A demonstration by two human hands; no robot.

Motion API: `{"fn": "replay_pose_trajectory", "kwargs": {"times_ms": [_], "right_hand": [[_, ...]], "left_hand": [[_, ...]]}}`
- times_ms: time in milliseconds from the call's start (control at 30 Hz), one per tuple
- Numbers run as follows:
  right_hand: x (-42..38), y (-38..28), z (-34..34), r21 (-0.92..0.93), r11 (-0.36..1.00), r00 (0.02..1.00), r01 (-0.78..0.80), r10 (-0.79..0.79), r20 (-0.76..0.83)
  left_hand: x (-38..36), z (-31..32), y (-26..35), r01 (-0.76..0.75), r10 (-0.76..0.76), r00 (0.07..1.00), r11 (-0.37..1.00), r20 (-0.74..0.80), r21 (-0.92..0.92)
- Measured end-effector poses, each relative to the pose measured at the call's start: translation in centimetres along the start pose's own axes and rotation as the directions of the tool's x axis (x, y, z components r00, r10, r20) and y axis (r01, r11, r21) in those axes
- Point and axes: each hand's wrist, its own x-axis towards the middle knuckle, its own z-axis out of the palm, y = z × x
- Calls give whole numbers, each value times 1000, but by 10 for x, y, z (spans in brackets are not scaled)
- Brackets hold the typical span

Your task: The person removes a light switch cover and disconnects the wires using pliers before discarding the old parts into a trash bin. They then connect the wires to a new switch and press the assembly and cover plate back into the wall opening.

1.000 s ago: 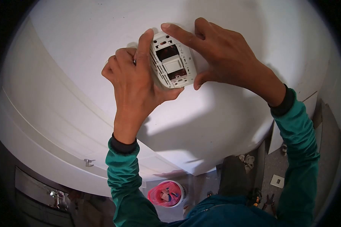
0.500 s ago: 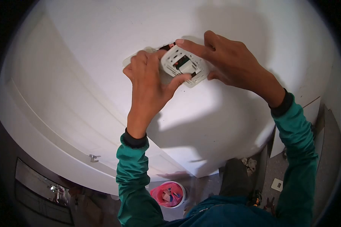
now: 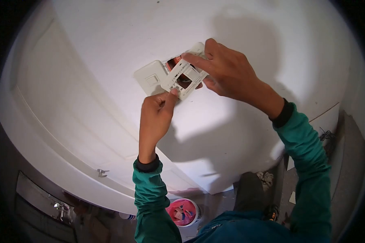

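Note:
Both hands grip a white switch plate (image 3: 171, 82) held slightly tilted in front of the wall. A dark gap and a white switch module (image 3: 193, 73) show in its middle. My left hand (image 3: 155, 117) pinches the lower left corner between thumb and fingers. My right hand (image 3: 233, 75) holds the plate's right side, thumb and fingers around its edge. Behind the plate, an orange wall box (image 3: 173, 62) is partly uncovered. Just left of it, a square white light switch (image 3: 151, 77) sits on the wall. Another white plate (image 3: 197, 49) is partly hidden behind my right hand.
A white door with a metal handle (image 3: 102, 173) stands to the left. On the floor below are a bucket (image 3: 198, 212) lined in pink with scraps inside, and a crumpled cloth (image 3: 266, 179). Dark cables (image 3: 327, 135) lie at the right.
The plate has turned and shifted slightly down and left. My left hand has moved down to its lower corner, uncovering the light switch. My right hand has moved a little left.

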Motion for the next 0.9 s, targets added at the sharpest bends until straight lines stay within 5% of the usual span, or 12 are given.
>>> {"fn": "replay_pose_trajectory", "kwargs": {"times_ms": [200,500,567,700,767,900], "right_hand": [[26,16,-5,-54,978,978,201,-198,67],[16,28,-7,76,987,990,-142,142,5],[9,26,0,175,905,918,-389,397,-12],[-9,21,15,171,918,912,-357,382,-146],[-11,8,11,357,762,832,-540,546,93],[-10,4,10,490,613,762,-619,620,187]], "left_hand": [[-2,4,-11,-104,86,992,973,-96,-206],[-10,26,-19,-76,38,992,940,-118,-334],[-13,34,-20,-113,52,984,919,-170,-376],[-18,41,-23,-86,14,978,937,-209,-340],[-16,45,-27,-160,43,951,916,-306,-369],[-11,45,-41,-188,79,946,923,-314,-335]]}}
